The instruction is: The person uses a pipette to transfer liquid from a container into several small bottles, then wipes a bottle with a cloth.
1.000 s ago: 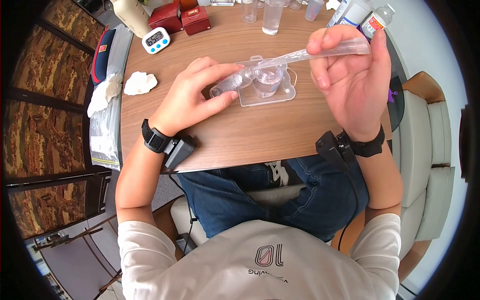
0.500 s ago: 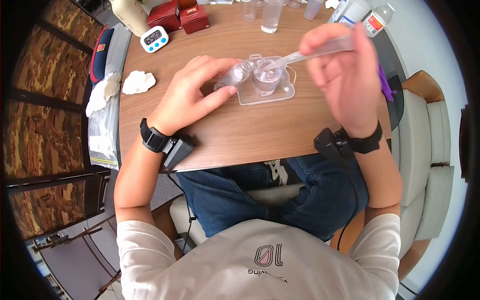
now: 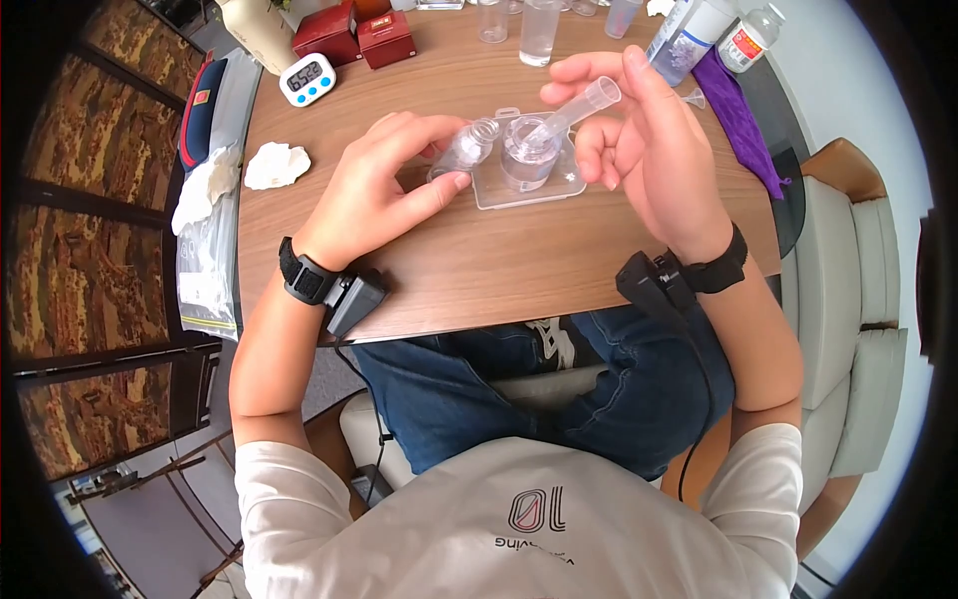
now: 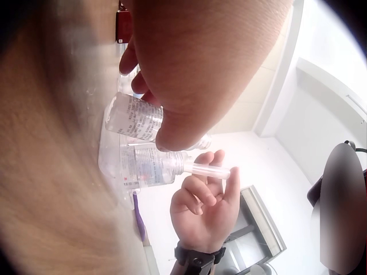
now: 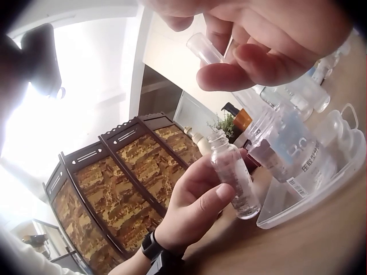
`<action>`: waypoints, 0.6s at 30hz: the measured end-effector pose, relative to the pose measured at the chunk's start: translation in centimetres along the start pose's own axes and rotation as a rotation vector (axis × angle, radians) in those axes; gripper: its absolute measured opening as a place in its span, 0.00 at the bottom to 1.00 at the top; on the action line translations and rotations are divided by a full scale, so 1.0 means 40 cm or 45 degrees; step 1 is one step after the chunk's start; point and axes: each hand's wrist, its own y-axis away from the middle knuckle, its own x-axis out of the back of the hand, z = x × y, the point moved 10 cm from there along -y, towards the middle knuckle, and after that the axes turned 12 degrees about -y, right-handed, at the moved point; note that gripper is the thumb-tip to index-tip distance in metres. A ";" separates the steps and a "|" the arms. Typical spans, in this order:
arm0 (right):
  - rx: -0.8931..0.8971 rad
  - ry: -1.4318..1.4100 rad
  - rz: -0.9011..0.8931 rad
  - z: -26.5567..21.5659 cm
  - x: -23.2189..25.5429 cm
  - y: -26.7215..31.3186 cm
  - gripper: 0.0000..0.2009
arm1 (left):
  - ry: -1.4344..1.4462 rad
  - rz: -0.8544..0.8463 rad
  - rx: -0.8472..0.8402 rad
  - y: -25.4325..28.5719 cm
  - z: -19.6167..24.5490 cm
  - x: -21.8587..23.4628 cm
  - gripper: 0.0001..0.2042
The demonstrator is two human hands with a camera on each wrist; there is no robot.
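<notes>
A small clear bottle (image 3: 467, 150) is gripped by the left hand (image 3: 384, 180), between thumb and fingers; its open neck points up. Beside it a wide-mouthed clear jar (image 3: 527, 172), with liquid inside, stands on a clear plastic tray (image 3: 489, 202). A transparent tube (image 3: 587, 106) leans up and right out of the jar's mouth, its wide end upward. Around this tube the right hand (image 3: 659, 160) has its fingers spread, with no clear pinch on it. In the right wrist view, fingers of the right hand (image 5: 258, 54) partly cover the tube (image 5: 204, 49).
A white timer (image 3: 307, 80), red boxes (image 3: 387, 40) and a crumpled tissue (image 3: 277, 166) lie at the left. Clear cups (image 3: 539, 35) stand at the back. Towards the right are a labelled bottle (image 3: 750, 40), a purple cloth (image 3: 733, 120) and a small funnel (image 3: 695, 98).
The tube has swung from the right hand's grip, nearly level, to a steeper lean in the jar. The right hand has moved left and its fingers have spread. The left hand stays almost still.
</notes>
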 end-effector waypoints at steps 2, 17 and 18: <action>-0.008 -0.006 -0.013 0.005 0.000 -0.002 0.27 | -0.003 0.000 -0.001 0.000 -0.001 -0.001 0.20; -0.150 -0.136 -0.117 0.041 -0.006 -0.004 0.20 | -0.009 -0.008 0.002 -0.002 0.002 0.001 0.20; -0.150 -0.136 -0.116 0.042 -0.008 -0.004 0.20 | -0.009 -0.008 0.001 -0.002 0.002 0.000 0.20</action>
